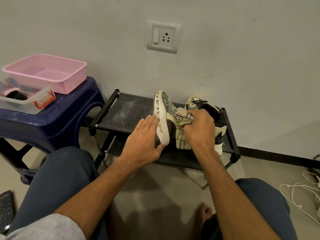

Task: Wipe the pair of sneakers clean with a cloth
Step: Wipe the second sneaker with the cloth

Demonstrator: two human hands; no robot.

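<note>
Head view: two sneakers stand on the top shelf of one black rack, just above the middle of the frame, and both hands are on them. The first sneaker lies tipped on its side, its white sole facing 9 o'clock and its toe pointing to 12 o'clock, toward the wall. The second sneaker stands just beside it at its 3 o'clock, upright, with black laces showing and its heel end partly hidden behind the right wrist.

The left hand lies flat against the sole of the first sneaker, its four fingers straight and together, its thumb down at the heel end. The right hand is bunched tightly round the one cloth, a pale striped piece. It presses the cloth against the upper side of the first sneaker, in the gap between the pair. A loose end of the cloth hangs down at the hand's 7 o'clock.

At 9 o'clock of the rack stands one dark blue stool. It carries one pink basket and one clear container with red clips. One socket plate sits on the wall at 12 o'clock. White cables lie on the floor at 4 o'clock.
</note>
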